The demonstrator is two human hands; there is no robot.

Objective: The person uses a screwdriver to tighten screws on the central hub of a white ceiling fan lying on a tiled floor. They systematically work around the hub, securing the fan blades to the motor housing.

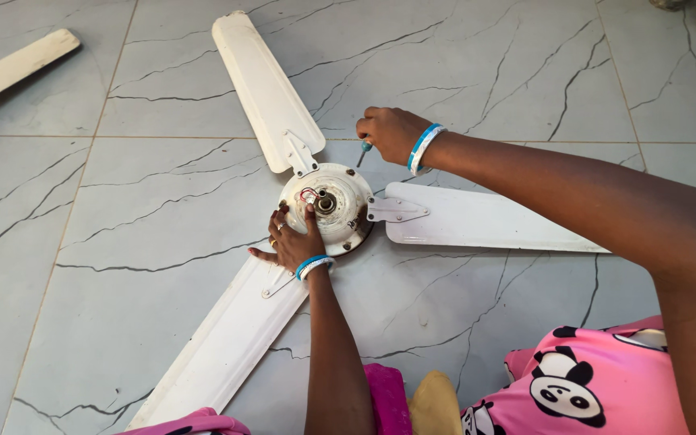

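Ceiling fan (325,203) lies flat on the tiled floor (147,225), left hand (293,242) pressing open-fingered on its motor hub (340,211) while the right hand (392,133) grips a screwdriver (363,152) at the rim, so I judge a slipping tip could jab that steadying hand.

we seem to be in a home, down on the floor (163,209). its large glossy grey tiles with dark marble-like veins suggest a living space. no workbench shows, just tile.
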